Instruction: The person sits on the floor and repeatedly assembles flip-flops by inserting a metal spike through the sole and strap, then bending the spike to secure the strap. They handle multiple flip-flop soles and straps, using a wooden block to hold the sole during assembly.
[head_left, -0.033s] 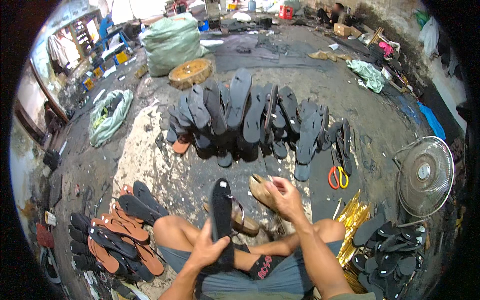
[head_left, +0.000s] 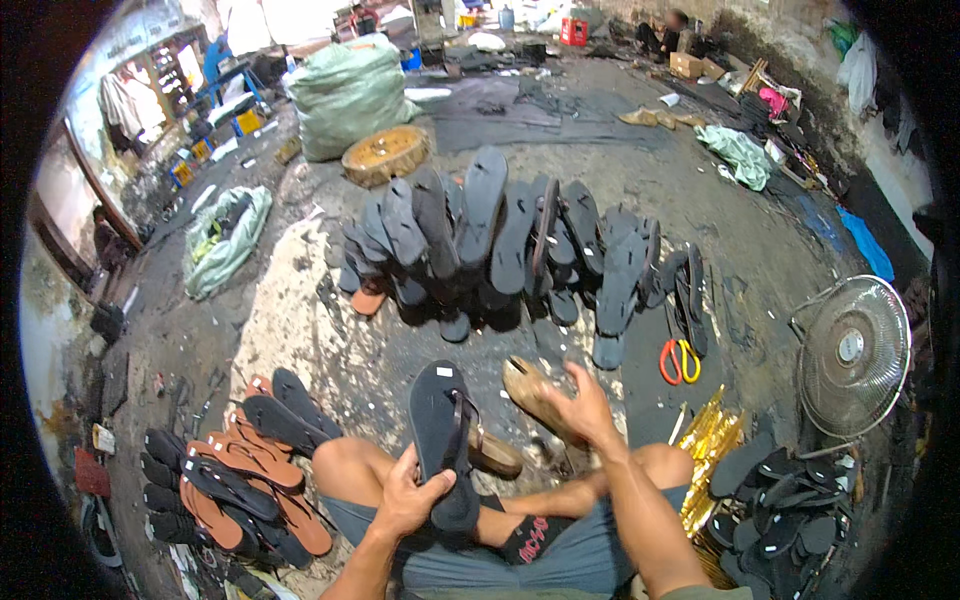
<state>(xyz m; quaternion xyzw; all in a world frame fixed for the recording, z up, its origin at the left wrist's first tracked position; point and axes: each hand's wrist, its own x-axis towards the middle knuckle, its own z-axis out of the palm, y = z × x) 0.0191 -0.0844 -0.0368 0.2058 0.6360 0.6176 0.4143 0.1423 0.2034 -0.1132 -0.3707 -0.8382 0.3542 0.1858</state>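
Observation:
My left hand (head_left: 412,492) grips a black flip-flop (head_left: 435,405) by its heel end, its footbed turned toward me, with a small white label near the toe. A dark strap runs along its right side. At its right lies a tan foot-shaped last (head_left: 530,388) with a slit in the tip. Over that last is my right hand (head_left: 585,408), thumb and fingers apart and nothing visible between them; whether it touches the last I cannot tell. Another tan last (head_left: 497,455) lies partly hidden behind the flip-flop.
Beyond my hands stands a row of dark flip-flops (head_left: 484,205). Brown and black sandals (head_left: 245,480) lie at my left, black ones (head_left: 785,500) at my right beside gold strips (head_left: 707,440). Scissors (head_left: 679,362) and a fan (head_left: 852,355) are on the right. A green sack (head_left: 352,95) stands farther off.
The flip-flop has turned so that more of its footbed faces me. My right thumb and fingers, close together before, have spread apart. The whole view has shifted slightly.

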